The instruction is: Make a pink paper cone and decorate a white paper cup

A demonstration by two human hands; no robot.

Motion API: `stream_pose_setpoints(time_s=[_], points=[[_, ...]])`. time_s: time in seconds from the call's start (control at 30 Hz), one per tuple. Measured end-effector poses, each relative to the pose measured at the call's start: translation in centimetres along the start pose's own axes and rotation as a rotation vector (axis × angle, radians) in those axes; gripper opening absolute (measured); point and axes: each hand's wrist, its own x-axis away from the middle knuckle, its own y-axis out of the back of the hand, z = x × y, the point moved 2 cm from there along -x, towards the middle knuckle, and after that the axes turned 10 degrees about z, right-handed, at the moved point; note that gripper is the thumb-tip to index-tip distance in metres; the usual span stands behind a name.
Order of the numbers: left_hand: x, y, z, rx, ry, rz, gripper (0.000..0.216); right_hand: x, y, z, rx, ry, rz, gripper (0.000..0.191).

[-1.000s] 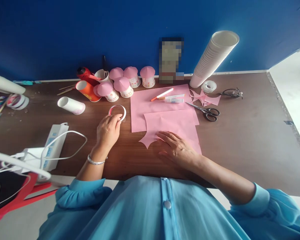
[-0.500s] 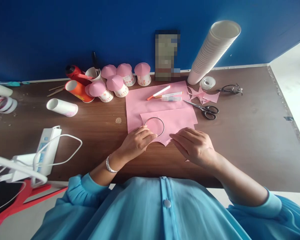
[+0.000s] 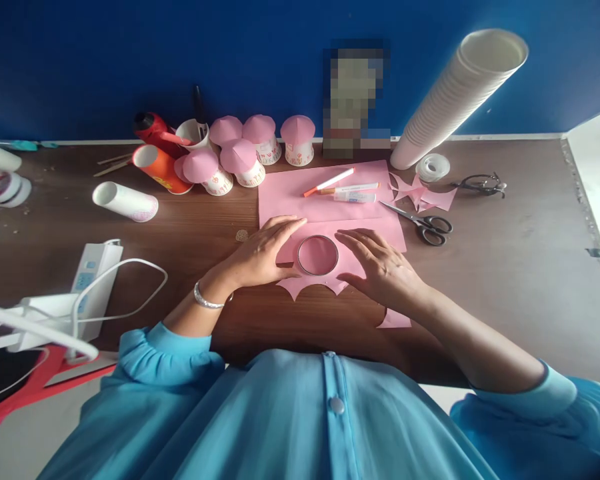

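Observation:
A round ring (image 3: 317, 255) lies flat on a cut sheet of pink paper (image 3: 365, 230) on the brown table. My left hand (image 3: 260, 253) rests beside the ring on its left, fingers stretched out, thumb against the ring's edge. My right hand (image 3: 380, 267) lies flat on the paper to the ring's right, fingers spread. A larger pink sheet (image 3: 290, 193) lies underneath, towards the wall.
Markers (image 3: 330, 181) and scissors (image 3: 423, 223) lie behind the paper. Several pink-topped paper cups (image 3: 245, 160), a red cup (image 3: 157, 167), a lying white cup (image 3: 125, 202), a tall cup stack (image 3: 455, 93), tape (image 3: 433, 167), glasses (image 3: 480, 185) and a power strip (image 3: 93, 273) surround it.
My left hand carried the ring from the bare table onto the pink paper and set it down. My right hand shifted beside it, flattening the paper.

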Motion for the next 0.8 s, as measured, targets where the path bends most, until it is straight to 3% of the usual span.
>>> stream_pose_setpoints(time_s=[0.13,0.57,0.8], points=[[-0.3,-1.2,1.1,0.031,-0.047,0.055,0.108,-1.2,-1.3,-0.2,-0.083,0.024,0.051,0.085],[0.0,-1.7,1.5,0.095,-0.075,0.032,0.109,-2.1,-2.3,-0.1,-0.119,0.009,0.013,0.066],[0.0,-1.8,1.5,0.109,-0.059,0.033,0.11,-2.1,-2.3,0.1,-0.152,0.023,-0.023,0.077]])
